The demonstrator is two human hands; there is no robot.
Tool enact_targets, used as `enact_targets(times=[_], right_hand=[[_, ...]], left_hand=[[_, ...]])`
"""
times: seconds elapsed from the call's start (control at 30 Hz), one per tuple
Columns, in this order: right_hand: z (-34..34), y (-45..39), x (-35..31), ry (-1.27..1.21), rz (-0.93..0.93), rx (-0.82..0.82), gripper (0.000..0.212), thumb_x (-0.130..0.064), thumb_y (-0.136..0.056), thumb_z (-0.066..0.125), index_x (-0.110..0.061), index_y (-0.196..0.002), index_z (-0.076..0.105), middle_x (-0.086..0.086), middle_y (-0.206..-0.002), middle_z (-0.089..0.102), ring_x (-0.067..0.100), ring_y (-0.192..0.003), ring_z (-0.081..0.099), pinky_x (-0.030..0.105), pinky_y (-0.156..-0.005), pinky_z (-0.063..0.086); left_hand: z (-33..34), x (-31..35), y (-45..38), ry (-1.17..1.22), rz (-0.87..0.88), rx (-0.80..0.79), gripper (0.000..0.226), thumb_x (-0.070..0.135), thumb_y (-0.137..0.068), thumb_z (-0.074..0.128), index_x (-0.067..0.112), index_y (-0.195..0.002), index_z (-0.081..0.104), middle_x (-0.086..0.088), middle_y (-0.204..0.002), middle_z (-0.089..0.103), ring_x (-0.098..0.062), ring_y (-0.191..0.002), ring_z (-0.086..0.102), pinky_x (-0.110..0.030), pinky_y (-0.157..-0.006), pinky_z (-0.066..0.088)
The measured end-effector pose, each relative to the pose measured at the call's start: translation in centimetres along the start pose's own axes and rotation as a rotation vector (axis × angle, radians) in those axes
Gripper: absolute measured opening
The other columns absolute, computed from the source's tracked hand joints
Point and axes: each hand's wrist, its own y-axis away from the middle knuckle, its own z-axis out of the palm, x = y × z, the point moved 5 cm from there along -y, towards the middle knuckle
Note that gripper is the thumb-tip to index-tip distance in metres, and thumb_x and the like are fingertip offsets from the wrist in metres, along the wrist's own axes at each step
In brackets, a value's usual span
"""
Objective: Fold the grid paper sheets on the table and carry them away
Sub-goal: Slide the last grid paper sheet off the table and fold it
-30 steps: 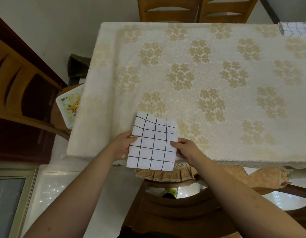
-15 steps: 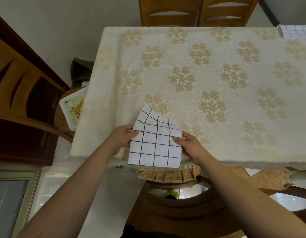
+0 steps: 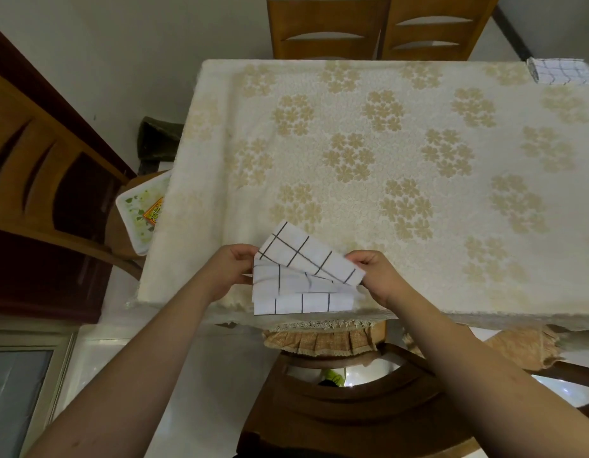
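Observation:
A white grid paper sheet [image 3: 303, 276] with black lines sits at the near edge of the table [image 3: 385, 153], half folded: its far half is bent up and over toward me. My left hand [image 3: 230, 269] pinches its left edge. My right hand [image 3: 374, 276] grips the right corner of the raised flap. A second grid paper [image 3: 562, 71], folded, lies at the table's far right corner, well away from both hands.
The table wears a cream cloth with tan flower prints. Two wooden chairs [image 3: 379, 28] stand at the far side, one chair [image 3: 336, 391] is right below me, another at the left holds a white tray [image 3: 139, 209]. A dark cabinet [image 3: 38, 193] lines the left.
The sheet was flat between my hands a second ago. Its far half has since been lifted and curled over toward the near edge, and both hands have moved slightly up the sheet.

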Motion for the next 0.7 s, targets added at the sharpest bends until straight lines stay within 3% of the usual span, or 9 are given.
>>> enact_targets(times=[0.17, 0.27, 0.37, 0.47, 0.53, 0.6, 0.7], right_hand=[[0.0, 0.1, -0.2, -0.021, -0.042, -0.03, 0.048, 0.007, -0.094, 0.048, -0.021, -0.068, 0.078, -0.002, -0.085, 0.075, 0.013, -0.08, 0.069, 0.023, -0.066, 0.054], [0.0, 0.1, -0.1, -0.043, -0.05, -0.031, 0.05, 0.005, -0.096, 0.045, -0.023, -0.07, 0.078, -0.002, -0.087, 0.075, 0.015, -0.082, 0.069, 0.026, -0.068, 0.055], [-0.1, 0.1, -0.1, -0.1, -0.02, -0.002, 0.042, 0.001, -0.097, 0.045, -0.019, -0.078, 0.077, 0.001, -0.088, 0.073, 0.016, -0.078, 0.068, 0.025, -0.064, 0.055], [-0.3, 0.0, 0.4, -0.201, 0.052, 0.034, 0.029, -0.007, -0.096, 0.045, -0.014, -0.102, 0.072, 0.009, -0.083, 0.065, 0.019, -0.065, 0.058, 0.024, -0.053, 0.043], [-0.5, -0.2, 1.2, -0.308, 0.105, 0.042, 0.03, -0.02, -0.099, 0.043, -0.021, -0.12, 0.064, 0.01, -0.08, 0.063, 0.022, -0.065, 0.054, 0.03, -0.059, 0.042], [-0.1, -0.2, 1.9, -0.348, 0.153, 0.005, 0.035, -0.037, -0.102, 0.04, -0.021, -0.125, 0.059, 0.011, -0.088, 0.068, 0.022, -0.075, 0.062, 0.034, -0.072, 0.05], [0.4, 0.1, 2.7, -0.177, 0.165, -0.043, 0.034, -0.037, -0.098, 0.051, -0.012, -0.118, 0.064, 0.009, -0.098, 0.071, 0.021, -0.087, 0.068, 0.03, -0.077, 0.055]], left_hand=[[-0.2, 0.0, 0.2, -0.004, 0.021, 0.013, 0.039, -0.01, -0.093, 0.049, 0.012, -0.073, 0.074, -0.004, -0.084, 0.076, -0.023, -0.081, 0.072, -0.034, -0.067, 0.06], [0.1, 0.1, 0.5, -0.012, 0.031, -0.022, 0.047, -0.009, -0.095, 0.046, 0.016, -0.067, 0.075, -0.002, -0.086, 0.076, -0.021, -0.082, 0.072, -0.032, -0.067, 0.059], [0.3, 0.2, 0.5, 0.026, 0.006, -0.052, 0.039, -0.004, -0.096, 0.044, 0.011, -0.076, 0.073, -0.005, -0.091, 0.075, -0.023, -0.086, 0.071, -0.034, -0.071, 0.058], [0.7, 0.4, 0.4, 0.144, -0.043, -0.066, 0.024, 0.008, -0.096, 0.049, 0.008, -0.086, 0.071, -0.01, -0.1, 0.071, -0.027, -0.089, 0.069, -0.038, -0.074, 0.057], [0.9, 0.1, 0.2, 0.147, -0.036, -0.048, 0.015, 0.018, -0.096, 0.056, 0.011, -0.091, 0.068, -0.01, -0.105, 0.068, -0.027, -0.093, 0.066, -0.04, -0.075, 0.056], [0.8, -0.6, -0.3, 0.074, 0.015, -0.002, 0.005, 0.022, -0.092, 0.064, 0.017, -0.093, 0.066, -0.006, -0.116, 0.063, -0.027, -0.107, 0.061, -0.045, -0.085, 0.055], [0.8, -1.2, -0.5, -0.013, 0.066, 0.045, 0.03, 0.033, -0.073, 0.08, 0.033, -0.099, 0.064, -0.007, -0.136, 0.053, -0.031, -0.128, 0.05, -0.058, -0.098, 0.047]])
